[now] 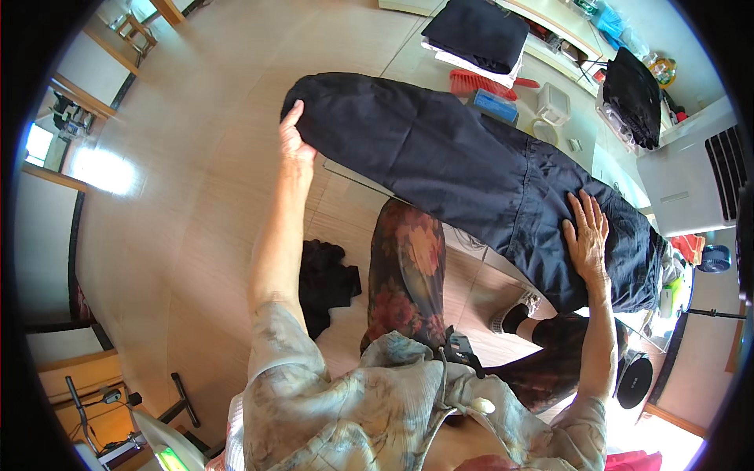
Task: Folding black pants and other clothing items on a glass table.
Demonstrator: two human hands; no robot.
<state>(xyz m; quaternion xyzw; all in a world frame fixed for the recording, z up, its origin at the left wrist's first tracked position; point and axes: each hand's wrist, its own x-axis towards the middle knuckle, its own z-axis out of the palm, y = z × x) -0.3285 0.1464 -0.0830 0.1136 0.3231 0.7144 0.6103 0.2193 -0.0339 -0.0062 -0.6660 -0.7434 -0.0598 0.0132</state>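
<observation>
A pair of dark trousers [436,147] lies stretched lengthwise over a glass-topped table in front of me. My left hand [297,132] holds the rounded far left end of the cloth, thumb on top, with the other fingers mostly hidden beneath it. Flat on the fabric near its right end rests my right hand [586,235], palm down and fingers slightly spread. A seam crosses the cloth between the hands. The gathered right end of the garment lies beyond my right hand.
Behind the cloth are folded dark clothes [480,35], a red brush [480,83], a blue box [495,106] and a clear plastic container [554,103]. More dark clothing [633,97] is stacked at right. A black cloth [330,282] lies on the floor beside my leg.
</observation>
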